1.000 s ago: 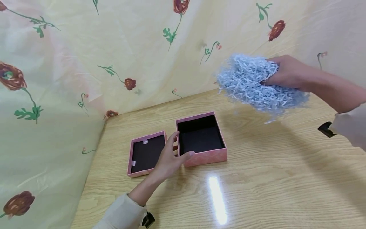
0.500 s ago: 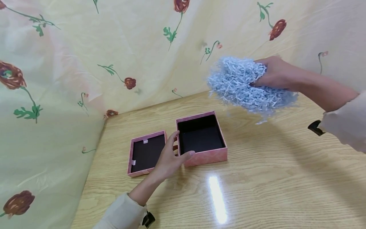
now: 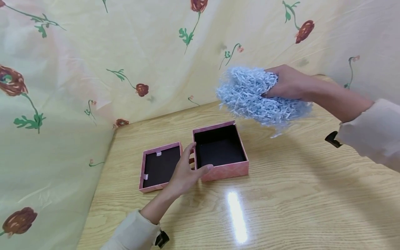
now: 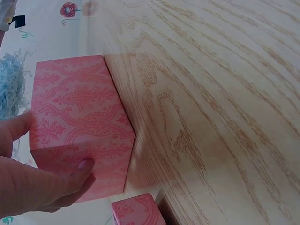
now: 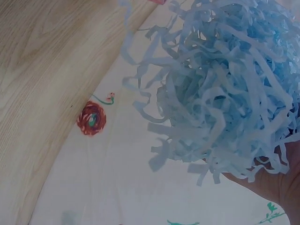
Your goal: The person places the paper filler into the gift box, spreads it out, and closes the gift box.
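Shredded paper [image 3: 247, 92], held above the bench [image 3: 290, 205] in the right hand's [image 3: 285, 83] curled grip (fingertips buried, unseen); the left hand's [image 3: 184, 173] wide-spread grip holds the pink box's [image 3: 226, 172] corner.

i am using one left hand [image 3: 183, 172] and one right hand [image 3: 285, 83], totalling two. i am counting: one clump of blue paper shreds [image 3: 247, 95]; one deep pink box [image 3: 226, 172]; one shallow pink tray [image 3: 160, 168]; two white tabs [image 3: 158, 153]; two pale sleeves [image 3: 134, 232]; one wood-grained table [image 3: 290, 208].
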`<act>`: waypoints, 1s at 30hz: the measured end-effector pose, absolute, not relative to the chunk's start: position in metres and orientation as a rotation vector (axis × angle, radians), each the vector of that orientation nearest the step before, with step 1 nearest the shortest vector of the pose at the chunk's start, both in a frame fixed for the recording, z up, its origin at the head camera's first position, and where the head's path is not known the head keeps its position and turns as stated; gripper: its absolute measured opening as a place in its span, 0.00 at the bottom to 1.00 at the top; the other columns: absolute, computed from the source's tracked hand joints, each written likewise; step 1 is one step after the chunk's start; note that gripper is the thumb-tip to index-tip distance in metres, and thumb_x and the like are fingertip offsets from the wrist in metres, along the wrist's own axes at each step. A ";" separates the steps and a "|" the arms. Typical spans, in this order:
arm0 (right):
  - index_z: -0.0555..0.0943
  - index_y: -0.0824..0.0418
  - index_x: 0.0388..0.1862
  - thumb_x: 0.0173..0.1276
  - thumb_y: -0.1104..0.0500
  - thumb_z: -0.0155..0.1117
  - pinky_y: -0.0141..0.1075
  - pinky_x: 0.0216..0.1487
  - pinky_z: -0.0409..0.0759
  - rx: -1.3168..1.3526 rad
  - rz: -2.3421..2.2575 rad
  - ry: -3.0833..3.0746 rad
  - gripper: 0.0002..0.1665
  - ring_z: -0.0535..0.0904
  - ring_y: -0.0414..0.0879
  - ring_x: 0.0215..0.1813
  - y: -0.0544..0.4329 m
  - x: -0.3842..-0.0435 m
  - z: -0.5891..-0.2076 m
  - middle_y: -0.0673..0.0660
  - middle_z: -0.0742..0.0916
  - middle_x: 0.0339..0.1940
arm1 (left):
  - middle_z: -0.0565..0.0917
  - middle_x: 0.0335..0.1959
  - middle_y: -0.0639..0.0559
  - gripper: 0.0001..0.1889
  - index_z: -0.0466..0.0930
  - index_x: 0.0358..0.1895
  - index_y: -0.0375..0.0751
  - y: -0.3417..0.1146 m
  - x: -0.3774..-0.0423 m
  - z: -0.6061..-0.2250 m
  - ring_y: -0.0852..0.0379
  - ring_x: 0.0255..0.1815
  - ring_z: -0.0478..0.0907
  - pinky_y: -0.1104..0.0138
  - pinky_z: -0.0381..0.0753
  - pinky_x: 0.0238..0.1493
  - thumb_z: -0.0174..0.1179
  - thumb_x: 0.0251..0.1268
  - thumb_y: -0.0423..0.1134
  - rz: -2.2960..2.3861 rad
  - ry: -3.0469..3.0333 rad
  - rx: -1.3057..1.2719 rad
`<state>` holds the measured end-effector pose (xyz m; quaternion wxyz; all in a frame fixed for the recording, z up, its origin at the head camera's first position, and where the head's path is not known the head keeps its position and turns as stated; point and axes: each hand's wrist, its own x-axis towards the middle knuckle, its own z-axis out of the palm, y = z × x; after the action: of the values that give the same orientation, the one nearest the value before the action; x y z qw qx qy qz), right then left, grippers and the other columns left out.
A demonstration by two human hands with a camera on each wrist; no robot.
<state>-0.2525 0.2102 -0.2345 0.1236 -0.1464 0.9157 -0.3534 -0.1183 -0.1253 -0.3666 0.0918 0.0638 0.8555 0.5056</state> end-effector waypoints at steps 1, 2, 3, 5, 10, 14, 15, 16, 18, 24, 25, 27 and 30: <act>0.65 0.55 0.73 0.60 0.62 0.69 0.26 0.41 0.75 -0.436 -1.033 2.669 0.42 0.76 0.47 0.48 0.207 -0.252 -0.235 0.62 0.75 0.65 | 0.58 0.73 0.42 0.47 0.49 0.76 0.49 -0.125 -0.118 -0.367 0.37 0.66 0.67 0.49 0.76 0.57 0.68 0.58 0.50 1.501 2.541 0.189; 0.66 0.54 0.72 0.60 0.62 0.69 0.26 0.42 0.75 -0.449 -1.038 2.668 0.41 0.75 0.48 0.50 0.205 -0.251 -0.236 0.61 0.76 0.65 | 0.58 0.73 0.42 0.47 0.49 0.76 0.49 -0.125 -0.118 -0.367 0.37 0.66 0.67 0.49 0.76 0.57 0.68 0.58 0.50 1.501 2.541 0.190; 0.66 0.54 0.72 0.60 0.62 0.69 0.26 0.43 0.75 -0.459 -1.034 2.670 0.41 0.75 0.48 0.51 0.202 -0.251 -0.236 0.61 0.76 0.65 | 0.58 0.73 0.42 0.47 0.49 0.76 0.49 -0.125 -0.118 -0.367 0.37 0.66 0.67 0.49 0.76 0.57 0.68 0.58 0.50 1.502 2.540 0.192; 0.67 0.54 0.72 0.60 0.62 0.70 0.27 0.44 0.74 -0.489 -1.033 2.676 0.41 0.74 0.49 0.52 0.197 -0.251 -0.237 0.60 0.76 0.65 | 0.58 0.73 0.43 0.46 0.49 0.76 0.50 -0.125 -0.118 -0.367 0.38 0.66 0.67 0.49 0.76 0.57 0.68 0.58 0.50 1.499 2.542 0.193; 0.66 0.56 0.72 0.58 0.64 0.70 0.29 0.49 0.72 -0.551 -1.035 2.685 0.42 0.71 0.48 0.57 0.188 -0.250 -0.239 0.58 0.73 0.69 | 0.58 0.73 0.43 0.46 0.49 0.76 0.51 -0.125 -0.118 -0.367 0.37 0.66 0.67 0.50 0.76 0.56 0.68 0.58 0.50 1.500 2.541 0.198; 0.65 0.59 0.73 0.58 0.65 0.69 0.34 0.49 0.74 -0.572 -1.051 2.667 0.43 0.71 0.51 0.57 0.180 -0.251 -0.243 0.60 0.72 0.70 | 0.58 0.73 0.43 0.47 0.49 0.76 0.50 -0.126 -0.119 -0.366 0.38 0.66 0.66 0.50 0.77 0.55 0.69 0.58 0.49 1.515 2.528 0.188; 0.65 0.59 0.73 0.58 0.66 0.69 0.36 0.51 0.74 -0.577 -1.053 2.661 0.43 0.71 0.51 0.57 0.178 -0.251 -0.244 0.60 0.72 0.70 | 0.58 0.73 0.43 0.47 0.49 0.76 0.51 -0.126 -0.119 -0.366 0.38 0.66 0.66 0.50 0.77 0.55 0.69 0.58 0.49 1.516 2.526 0.185; 0.65 0.60 0.72 0.58 0.66 0.68 0.39 0.52 0.74 -0.582 -1.061 2.652 0.43 0.71 0.52 0.58 0.176 -0.251 -0.245 0.61 0.72 0.69 | 0.58 0.73 0.43 0.47 0.49 0.76 0.51 -0.126 -0.119 -0.366 0.38 0.66 0.66 0.50 0.77 0.55 0.69 0.58 0.49 1.520 2.522 0.183; 0.64 0.62 0.73 0.58 0.66 0.68 0.45 0.56 0.72 -0.592 -1.061 2.648 0.43 0.69 0.53 0.62 0.172 -0.252 -0.246 0.62 0.71 0.70 | 0.58 0.73 0.43 0.47 0.49 0.76 0.52 -0.126 -0.119 -0.366 0.37 0.66 0.66 0.50 0.77 0.55 0.69 0.58 0.49 1.526 2.514 0.186; 0.65 0.62 0.72 0.56 0.68 0.67 0.47 0.56 0.73 -0.633 -1.055 2.653 0.43 0.70 0.53 0.61 0.161 -0.250 -0.247 0.62 0.71 0.70 | 0.58 0.73 0.43 0.47 0.49 0.76 0.50 -0.126 -0.120 -0.367 0.37 0.66 0.66 0.49 0.77 0.55 0.69 0.58 0.48 1.517 2.518 0.193; 0.66 0.62 0.72 0.56 0.68 0.67 0.46 0.54 0.73 -0.640 -1.053 2.655 0.42 0.71 0.52 0.60 0.159 -0.250 -0.248 0.61 0.72 0.70 | 0.58 0.73 0.43 0.47 0.49 0.76 0.49 -0.126 -0.120 -0.367 0.38 0.66 0.66 0.49 0.77 0.55 0.69 0.58 0.48 1.515 2.520 0.191; 0.69 0.61 0.70 0.55 0.69 0.67 0.41 0.52 0.74 -0.646 -1.065 2.653 0.40 0.73 0.51 0.57 0.157 -0.250 -0.249 0.61 0.74 0.67 | 0.58 0.73 0.44 0.47 0.49 0.76 0.50 -0.126 -0.119 -0.367 0.39 0.66 0.66 0.50 0.77 0.55 0.69 0.58 0.47 1.510 2.523 0.185; 0.73 0.60 0.66 0.54 0.69 0.67 0.38 0.49 0.73 -0.652 -1.076 2.648 0.37 0.73 0.49 0.53 0.153 -0.249 -0.250 0.60 0.79 0.62 | 0.59 0.73 0.45 0.47 0.49 0.76 0.50 -0.126 -0.119 -0.367 0.39 0.66 0.67 0.50 0.77 0.55 0.69 0.58 0.47 1.509 2.525 0.178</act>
<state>-0.2491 0.1532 -0.2505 0.1045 -0.2213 0.8983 -0.3649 -0.1190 -0.1260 -0.3666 0.0969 0.0601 0.8528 0.5097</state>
